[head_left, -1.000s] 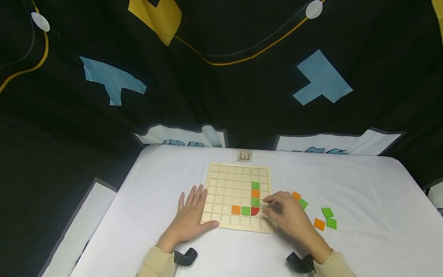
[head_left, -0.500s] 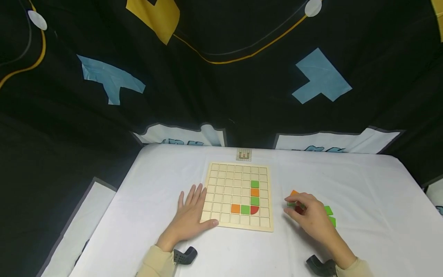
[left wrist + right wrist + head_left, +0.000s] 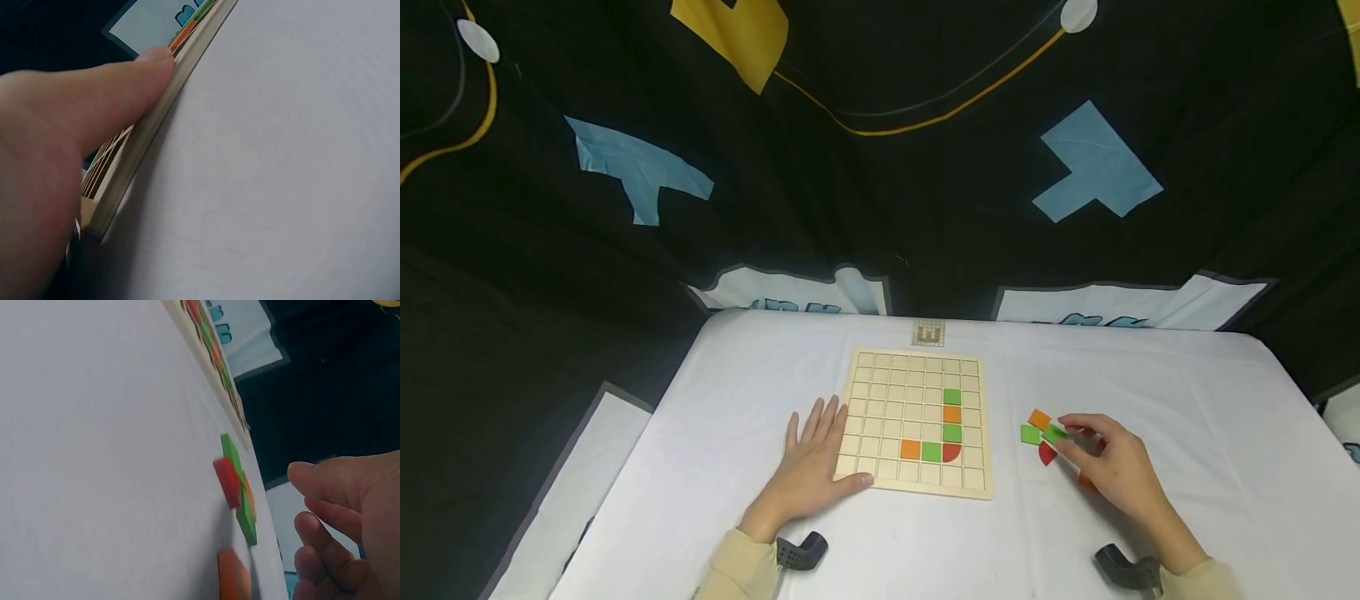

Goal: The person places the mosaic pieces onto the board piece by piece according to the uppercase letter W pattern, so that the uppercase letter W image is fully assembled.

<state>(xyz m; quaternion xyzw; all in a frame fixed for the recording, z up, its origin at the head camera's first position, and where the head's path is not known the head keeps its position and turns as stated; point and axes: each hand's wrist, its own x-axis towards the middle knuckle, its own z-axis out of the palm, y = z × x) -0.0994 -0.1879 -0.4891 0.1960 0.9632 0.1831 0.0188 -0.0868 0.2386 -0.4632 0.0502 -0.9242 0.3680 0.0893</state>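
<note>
A wooden grid board (image 3: 891, 396) lies on the white table with green, orange and red tiles set in several squares. My left hand (image 3: 805, 475) rests flat at its left side, fingers spread, thumb (image 3: 144, 78) on the front edge. To the right of the board, my right hand (image 3: 1112, 467) hovers over loose tiles with fingers bent and thumb apart from the fingertips. Nothing shows between them in the right wrist view. Nearest its fingertips in the head view is a green tile (image 3: 1054, 434), beside a red quarter-round tile (image 3: 1047, 454).
Another green tile (image 3: 1031, 434) and an orange tile (image 3: 1040, 418) lie in the same cluster. One more orange tile (image 3: 1086, 482) is partly under my right hand. A small grid-patterned card (image 3: 928, 333) lies behind the board. A black patterned cloth (image 3: 880, 208) hangs beyond the table.
My right hand has moved right, from the board's right edge to over the loose tiles, uncovering the red tile and a green one. My left hand stays on the board.
</note>
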